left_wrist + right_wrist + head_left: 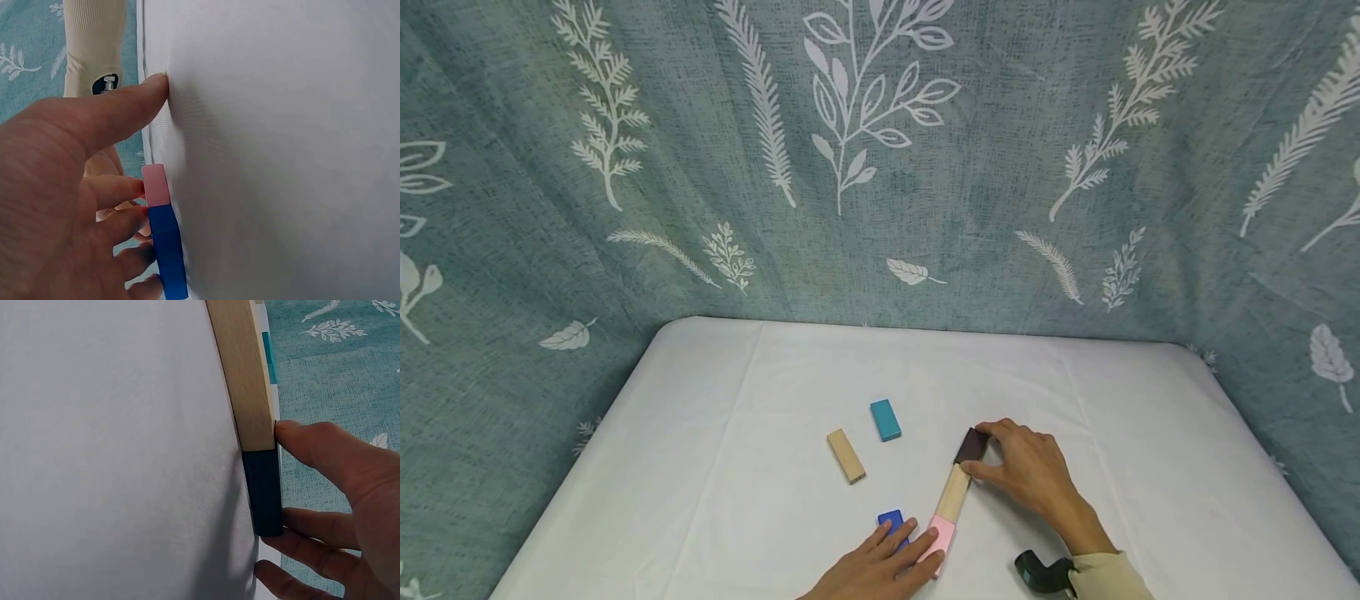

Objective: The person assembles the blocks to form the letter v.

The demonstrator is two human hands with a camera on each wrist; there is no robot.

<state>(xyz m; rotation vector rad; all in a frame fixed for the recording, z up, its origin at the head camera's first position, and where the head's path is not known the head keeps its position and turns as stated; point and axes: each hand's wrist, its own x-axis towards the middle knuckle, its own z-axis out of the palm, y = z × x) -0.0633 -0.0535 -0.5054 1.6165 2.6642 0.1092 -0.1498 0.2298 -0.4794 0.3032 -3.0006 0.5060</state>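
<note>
A dark block [972, 446], a plain wooden block [953, 493] and a pink block [942, 530] lie end to end in a slanting row on the white cloth. My right hand [1033, 471] pinches the dark block at the row's far end; its thumb sits near the joint with the wooden block, its fingers at the outer end. At the near end, my left hand [880, 568] rests with outstretched fingers on the pink block and a blue block [891, 519]. In the left wrist view its fingertips touch both, the thumb held apart. The left hand partly covers these two blocks.
Farther back on the cloth-covered table [760, 500] lie a teal block [886, 420] and another plain wooden block [846, 457], apart from the row. A leaf-patterned green curtain [865, 250] hangs behind the table. A black device [1043, 573] sits at the right wrist.
</note>
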